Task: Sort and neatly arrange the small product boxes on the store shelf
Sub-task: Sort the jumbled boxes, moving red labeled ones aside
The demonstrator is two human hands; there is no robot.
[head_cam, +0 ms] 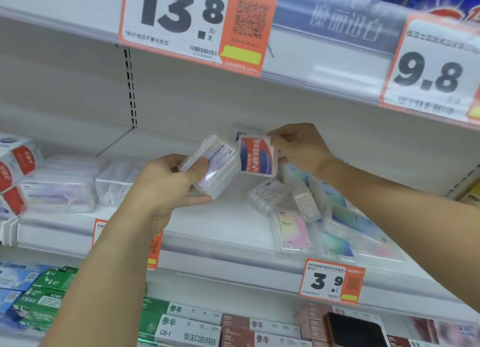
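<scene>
My left hand [166, 183] grips a clear plastic box with a pale purple label [215, 165], held above the middle shelf [220, 232]. Just to its right, my right hand [298, 146] pinches a clear box with a red and blue label [257, 156] by its right edge, and another white box shows behind it. Both boxes are in the air, almost touching. Below the right hand, several clear boxes [304, 204] lie jumbled and tilted on the shelf, with pastel-labelled flat packs [293, 231] at the front right.
Stacked clear boxes [59, 191] and red-labelled boxes [18, 162] stand at the shelf's left. Price tags hang above [176, 22] and on the shelf edge [332, 281]. The lower shelf holds green, blue and brown toothpaste cartons [187, 328].
</scene>
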